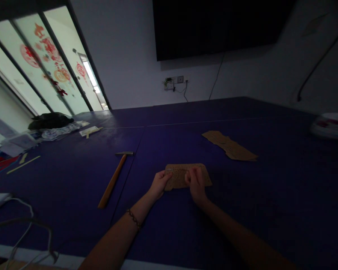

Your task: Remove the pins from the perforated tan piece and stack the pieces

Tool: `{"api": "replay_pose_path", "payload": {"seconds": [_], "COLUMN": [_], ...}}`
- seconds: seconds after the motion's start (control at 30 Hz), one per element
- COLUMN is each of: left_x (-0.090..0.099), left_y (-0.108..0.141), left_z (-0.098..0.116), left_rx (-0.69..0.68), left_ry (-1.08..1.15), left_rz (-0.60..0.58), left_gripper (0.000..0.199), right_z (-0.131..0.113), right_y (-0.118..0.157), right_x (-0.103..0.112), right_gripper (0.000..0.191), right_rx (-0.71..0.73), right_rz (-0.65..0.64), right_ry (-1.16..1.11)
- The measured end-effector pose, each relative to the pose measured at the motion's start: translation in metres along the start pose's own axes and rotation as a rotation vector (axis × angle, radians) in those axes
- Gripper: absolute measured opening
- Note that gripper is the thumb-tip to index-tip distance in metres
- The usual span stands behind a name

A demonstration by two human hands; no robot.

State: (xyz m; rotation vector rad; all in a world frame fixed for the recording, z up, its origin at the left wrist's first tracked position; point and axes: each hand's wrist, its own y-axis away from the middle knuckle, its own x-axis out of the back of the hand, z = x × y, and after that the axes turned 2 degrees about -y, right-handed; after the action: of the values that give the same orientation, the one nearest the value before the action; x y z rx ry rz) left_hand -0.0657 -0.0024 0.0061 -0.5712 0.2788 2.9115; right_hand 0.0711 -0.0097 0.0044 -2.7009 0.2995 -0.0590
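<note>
A flat brown piece with rounded upper corners and rows of small dark dots sits low over the table, kraft paper or leather, I cannot tell which. My left hand grips its left edge, thumb on top and fingers beneath. A few small pale marks show near that thumb. Over the right half of the piece, my right hand is closed in a pinch. Whatever is between those fingertips is too small or hidden to make out. To the left of my hands lies a hammer with a wooden handle.
More flat brown pieces lie in a stack at the right. A black bag, a white tray and yellow strips lie to the left. White cables trail at the near left. A round container stands far right.
</note>
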Motion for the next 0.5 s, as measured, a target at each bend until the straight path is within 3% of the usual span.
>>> {"api": "replay_pose_path", "payload": {"seconds": [0.23,0.37,0.5], "left_x": [0.002,0.001,0.001], "left_y": [-0.003,-0.001,0.0], "left_z": [-0.003,-0.001,-0.001], "left_rx": [-0.002,-0.004,-0.013], "left_ry": [-0.023,-0.025,-0.033], "left_rz": [0.022,0.013,0.012], "left_gripper": [0.034,0.034,0.032], "right_z": [0.002,-0.001,-0.004], "right_y": [-0.029,-0.028,-0.026], "right_x": [0.02,0.018,0.013], "right_gripper": [0.025,0.023,0.01], "right_rx": [-0.324,-0.41,-0.441], "right_rz": [-0.052,-0.062,-0.084], "right_ry": [-0.426,-0.531,-0.533]}}
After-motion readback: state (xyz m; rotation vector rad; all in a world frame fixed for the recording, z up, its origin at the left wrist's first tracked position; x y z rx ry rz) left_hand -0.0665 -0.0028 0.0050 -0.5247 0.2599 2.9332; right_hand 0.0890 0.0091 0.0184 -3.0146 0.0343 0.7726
